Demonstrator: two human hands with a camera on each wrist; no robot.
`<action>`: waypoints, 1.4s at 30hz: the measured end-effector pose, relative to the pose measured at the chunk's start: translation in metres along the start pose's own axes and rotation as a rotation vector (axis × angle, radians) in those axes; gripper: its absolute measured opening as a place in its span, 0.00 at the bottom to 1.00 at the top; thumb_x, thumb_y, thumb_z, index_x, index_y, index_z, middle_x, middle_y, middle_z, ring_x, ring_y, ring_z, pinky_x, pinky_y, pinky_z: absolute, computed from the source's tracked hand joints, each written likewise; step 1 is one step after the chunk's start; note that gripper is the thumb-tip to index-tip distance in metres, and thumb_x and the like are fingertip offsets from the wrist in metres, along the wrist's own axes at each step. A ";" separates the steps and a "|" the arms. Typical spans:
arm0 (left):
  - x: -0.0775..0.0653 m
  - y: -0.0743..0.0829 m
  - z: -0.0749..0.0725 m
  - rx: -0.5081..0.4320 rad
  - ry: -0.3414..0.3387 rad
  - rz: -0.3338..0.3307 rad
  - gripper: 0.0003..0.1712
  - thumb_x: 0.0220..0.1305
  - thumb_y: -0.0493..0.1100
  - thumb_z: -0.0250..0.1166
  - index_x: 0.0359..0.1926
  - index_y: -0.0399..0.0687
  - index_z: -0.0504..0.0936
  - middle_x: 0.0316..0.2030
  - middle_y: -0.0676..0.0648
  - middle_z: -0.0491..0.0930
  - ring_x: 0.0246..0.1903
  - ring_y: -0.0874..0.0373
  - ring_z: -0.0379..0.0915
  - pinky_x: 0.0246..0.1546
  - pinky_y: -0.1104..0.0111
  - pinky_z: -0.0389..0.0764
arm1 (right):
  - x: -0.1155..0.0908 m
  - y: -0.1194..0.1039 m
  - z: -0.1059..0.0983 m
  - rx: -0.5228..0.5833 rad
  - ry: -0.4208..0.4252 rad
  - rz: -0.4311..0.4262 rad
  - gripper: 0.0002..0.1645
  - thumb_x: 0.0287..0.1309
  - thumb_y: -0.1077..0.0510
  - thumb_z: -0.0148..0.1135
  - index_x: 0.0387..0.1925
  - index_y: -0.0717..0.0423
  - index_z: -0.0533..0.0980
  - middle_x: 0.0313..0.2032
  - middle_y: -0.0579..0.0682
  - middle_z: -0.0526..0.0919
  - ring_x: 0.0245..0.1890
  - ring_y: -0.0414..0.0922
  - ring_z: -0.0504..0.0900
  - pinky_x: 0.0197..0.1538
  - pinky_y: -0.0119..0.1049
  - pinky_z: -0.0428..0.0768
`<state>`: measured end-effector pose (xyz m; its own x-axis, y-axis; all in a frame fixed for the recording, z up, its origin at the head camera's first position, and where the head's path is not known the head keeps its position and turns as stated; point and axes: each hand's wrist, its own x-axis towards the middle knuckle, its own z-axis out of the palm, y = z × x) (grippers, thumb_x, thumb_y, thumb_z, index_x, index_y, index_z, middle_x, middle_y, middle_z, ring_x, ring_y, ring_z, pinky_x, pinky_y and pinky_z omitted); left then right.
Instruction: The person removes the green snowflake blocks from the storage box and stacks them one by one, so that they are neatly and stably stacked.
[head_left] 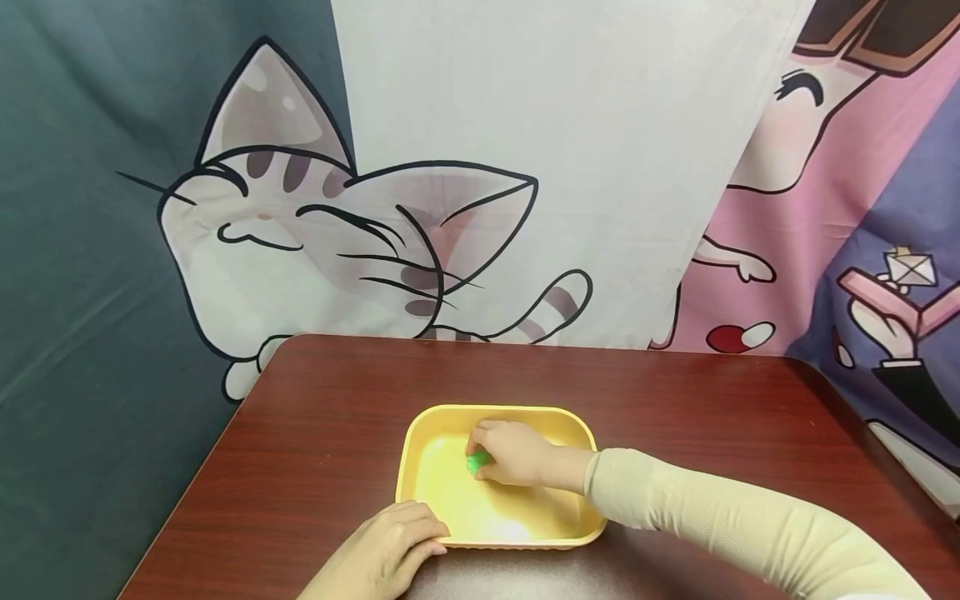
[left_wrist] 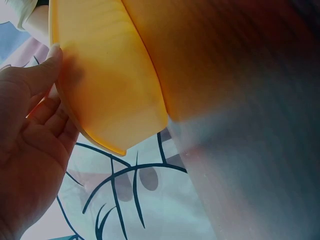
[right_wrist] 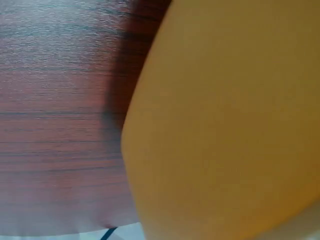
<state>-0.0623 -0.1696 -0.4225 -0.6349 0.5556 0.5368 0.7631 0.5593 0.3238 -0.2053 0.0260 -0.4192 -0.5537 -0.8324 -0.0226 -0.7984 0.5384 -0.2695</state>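
A yellow plastic tray (head_left: 442, 487) with rounded corners and raised walls sits on the table. Inside it, my right hand (head_left: 517, 454) pinches a small bright green object (head_left: 477, 461) between thumb and fingers; most of it is covered, so its kind cannot be told. My left hand (head_left: 390, 537) grips the tray's near left corner. In the left wrist view the thumb of the left hand (left_wrist: 35, 125) lies against the outside of the tray wall (left_wrist: 110, 80), fingers over the rim. The right wrist view is filled by the tray's outer wall (right_wrist: 225, 120), hiding the right hand.
The reddish-brown wooden table (head_left: 315, 417) has rounded far corners. A cloth backdrop (head_left: 615, 125) with cartoon cats and figures hangs right behind its far edge. A light sleeve (head_left: 697, 500) covers the right forearm, which crosses the tray's right rim.
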 end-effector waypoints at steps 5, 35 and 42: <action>0.000 0.000 0.000 0.007 0.003 -0.009 0.02 0.60 0.41 0.63 0.30 0.52 0.80 0.29 0.62 0.74 0.30 0.72 0.67 0.36 0.85 0.66 | -0.001 0.002 0.002 -0.012 0.043 -0.055 0.12 0.48 0.53 0.70 0.37 0.50 0.80 0.35 0.41 0.77 0.34 0.33 0.74 0.38 0.25 0.75; -0.001 -0.004 0.003 0.018 0.041 0.077 0.02 0.58 0.40 0.65 0.30 0.51 0.79 0.29 0.61 0.75 0.31 0.71 0.69 0.38 0.83 0.68 | -0.026 0.018 -0.024 0.023 0.154 -0.283 0.11 0.45 0.53 0.65 0.35 0.49 0.79 0.33 0.39 0.76 0.30 0.31 0.74 0.36 0.15 0.70; -0.001 -0.004 0.003 0.000 0.037 0.070 0.02 0.61 0.41 0.63 0.31 0.52 0.79 0.29 0.61 0.75 0.30 0.71 0.68 0.38 0.86 0.66 | -0.049 0.029 -0.042 0.163 0.442 -0.407 0.14 0.43 0.58 0.70 0.36 0.51 0.79 0.34 0.40 0.78 0.31 0.34 0.76 0.34 0.21 0.76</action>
<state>-0.0652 -0.1710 -0.4269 -0.5748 0.5702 0.5869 0.8057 0.5195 0.2845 -0.2113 0.0876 -0.3858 -0.2858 -0.8149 0.5043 -0.9391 0.1334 -0.3166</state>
